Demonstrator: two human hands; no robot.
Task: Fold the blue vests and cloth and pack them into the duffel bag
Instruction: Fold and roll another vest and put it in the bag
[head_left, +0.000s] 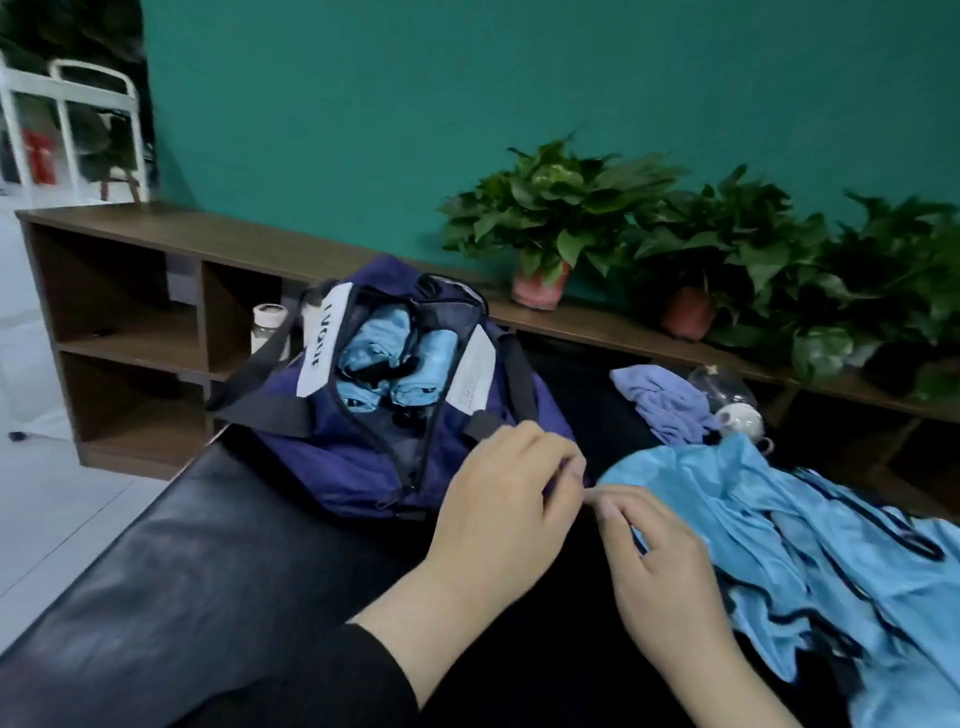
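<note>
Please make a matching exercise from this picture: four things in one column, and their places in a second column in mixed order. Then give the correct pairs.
Things:
1. rolled blue vests
2. purple cloth
3. loose blue vests
4. potted plants

Places:
A. on the brown shelf top along the green wall
B. inside the open duffel bag
C. spread on the black surface at the right, beside the right hand
D. bunched on the black surface behind the loose vests, next to a white teapot

Pairs: 1-B, 2-D, 3-C, 4-A
</note>
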